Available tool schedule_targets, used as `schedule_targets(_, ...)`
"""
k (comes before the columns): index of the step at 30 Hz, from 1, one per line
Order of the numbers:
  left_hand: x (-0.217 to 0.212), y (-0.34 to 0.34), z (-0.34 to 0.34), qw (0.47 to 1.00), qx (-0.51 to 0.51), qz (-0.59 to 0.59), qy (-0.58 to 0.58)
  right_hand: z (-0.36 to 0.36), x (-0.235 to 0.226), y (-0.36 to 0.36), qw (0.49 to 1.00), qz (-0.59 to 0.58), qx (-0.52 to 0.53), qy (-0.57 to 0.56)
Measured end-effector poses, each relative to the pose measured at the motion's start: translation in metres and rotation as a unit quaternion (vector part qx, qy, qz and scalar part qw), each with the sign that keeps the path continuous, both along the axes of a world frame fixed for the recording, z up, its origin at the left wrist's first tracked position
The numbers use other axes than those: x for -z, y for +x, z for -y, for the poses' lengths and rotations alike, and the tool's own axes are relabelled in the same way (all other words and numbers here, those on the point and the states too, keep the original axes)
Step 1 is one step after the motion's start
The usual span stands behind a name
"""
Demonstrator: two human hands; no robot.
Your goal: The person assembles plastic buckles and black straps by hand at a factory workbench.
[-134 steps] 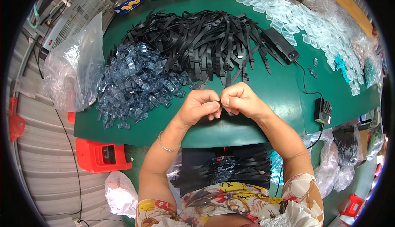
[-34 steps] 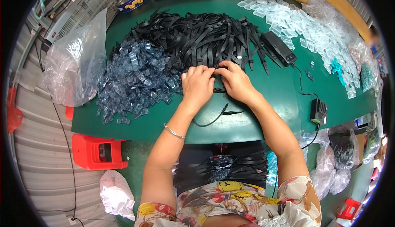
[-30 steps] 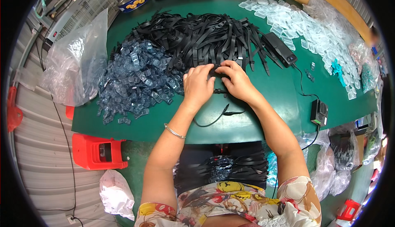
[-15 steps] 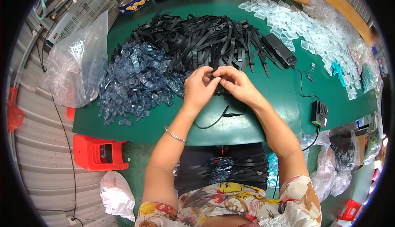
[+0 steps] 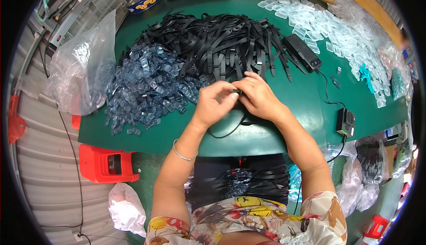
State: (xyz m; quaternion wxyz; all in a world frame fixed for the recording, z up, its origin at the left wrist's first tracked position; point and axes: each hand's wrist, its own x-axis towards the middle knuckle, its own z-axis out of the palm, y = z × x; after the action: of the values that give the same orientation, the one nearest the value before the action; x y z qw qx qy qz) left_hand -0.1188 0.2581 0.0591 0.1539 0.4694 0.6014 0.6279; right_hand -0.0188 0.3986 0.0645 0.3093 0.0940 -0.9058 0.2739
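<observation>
My left hand (image 5: 214, 103) and my right hand (image 5: 262, 96) meet over the front part of the green table (image 5: 284, 131). Both are closed, fingertips pinched round a small black strap end (image 5: 238, 92), most of it hidden by the fingers. Just beyond them lies a big tangled heap of black straps (image 5: 213, 38) with ribbed ends. To the left of my left hand spreads a pile of translucent blue-grey plastic buckle pieces (image 5: 144, 85). More black straps with clear bluish pieces (image 5: 239, 183) lie across my lap.
A black box-shaped device (image 5: 302, 53) and its corded adapter (image 5: 345, 122) sit to the right. Clear plastic cases (image 5: 328, 36) cover the far right. At the left are a clear plastic bag (image 5: 84, 67), a round blue tin (image 5: 145, 0) and a red stool (image 5: 106, 163).
My hands have come slightly nearer to me, still together. The right hand has turned over the strap end, and its fingers have shifted their hold.
</observation>
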Motion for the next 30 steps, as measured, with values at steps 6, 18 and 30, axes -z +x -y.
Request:
schedule_targets(6,0.0,-0.039,0.009,0.959,-0.254,-0.123,0.003,0.001,0.0,-0.001,0.979,0.025,0.006,-0.204)
schedule_targets(18,0.005,-0.041,0.011,0.835,-0.293,-0.432,-0.173,0.0,0.0,0.001,0.857,0.133,-0.077,-0.491)
schedule_targets(30,-0.011,-0.033,0.02,0.849,-0.257,-0.434,-0.158,0.001,0.004,0.002,0.831,0.144,-0.1,-0.528)
